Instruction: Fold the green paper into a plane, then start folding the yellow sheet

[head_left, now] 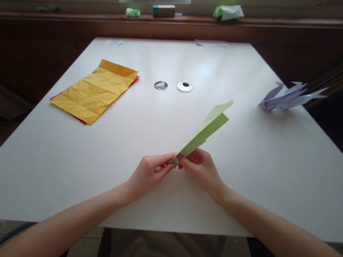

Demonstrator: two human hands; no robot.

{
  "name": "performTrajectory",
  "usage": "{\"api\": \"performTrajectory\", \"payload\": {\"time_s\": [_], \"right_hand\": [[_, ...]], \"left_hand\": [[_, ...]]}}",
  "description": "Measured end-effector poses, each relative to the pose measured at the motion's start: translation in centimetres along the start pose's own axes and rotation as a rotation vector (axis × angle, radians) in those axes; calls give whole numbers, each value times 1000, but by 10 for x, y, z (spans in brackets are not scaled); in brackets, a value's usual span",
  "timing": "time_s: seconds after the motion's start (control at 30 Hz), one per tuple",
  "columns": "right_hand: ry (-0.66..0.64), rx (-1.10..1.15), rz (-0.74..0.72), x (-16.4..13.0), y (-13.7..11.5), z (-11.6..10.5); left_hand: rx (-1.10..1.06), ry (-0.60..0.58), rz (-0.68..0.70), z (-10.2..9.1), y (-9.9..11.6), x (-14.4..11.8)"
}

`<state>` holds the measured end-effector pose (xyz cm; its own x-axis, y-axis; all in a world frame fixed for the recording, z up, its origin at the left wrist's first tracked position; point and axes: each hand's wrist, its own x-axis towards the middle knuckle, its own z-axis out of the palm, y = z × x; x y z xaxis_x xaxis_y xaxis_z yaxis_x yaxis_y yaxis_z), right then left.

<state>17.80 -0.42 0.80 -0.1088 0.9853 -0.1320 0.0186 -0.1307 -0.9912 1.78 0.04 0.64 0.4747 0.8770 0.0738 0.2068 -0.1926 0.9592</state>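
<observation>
A folded light-green paper [207, 129] rises at a slant above the white table [90, 168], its tip pointing up and to the right. My left hand [148, 175] and my right hand [200, 169] both pinch its lower corner, fingertips meeting just above the table's near middle.
A creased yellow sheet [96, 91] lies over a red sheet at the left. Folded lavender paper figures [289, 97] sit at the right edge. Two round holes [173, 86] are in the tabletop's middle. Small boxes and a wrapper rest on the window ledge [163, 10].
</observation>
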Motion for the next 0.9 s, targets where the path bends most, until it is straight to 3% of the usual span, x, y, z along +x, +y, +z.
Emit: {"api": "performTrajectory", "payload": {"time_s": [0.13,0.33,0.4,0.5,0.57,0.63,0.73,0.9], "right_hand": [[10,-136,-15,0,1,-1],[-52,-320,-73,0,-7,-5],[46,-458,-225,0,-10,-7],[238,-696,-644,2,-13,-12],[232,-851,-896,5,-13,-16],[123,-980,-1013,8,-11,-18],[-42,-1067,-997,10,-6,-19],[-65,-1155,-819,10,3,-15]], "left_hand": [[3,-16,-35,-2,0,2],[-90,25,-222,-12,-2,10],[-73,36,-274,-17,-1,12],[-27,8,-320,-23,0,14],[23,-39,-324,-26,-1,14],[78,-101,-303,-27,-1,13],[216,-148,-223,-26,-2,12],[646,155,168,-20,-8,10]]}}
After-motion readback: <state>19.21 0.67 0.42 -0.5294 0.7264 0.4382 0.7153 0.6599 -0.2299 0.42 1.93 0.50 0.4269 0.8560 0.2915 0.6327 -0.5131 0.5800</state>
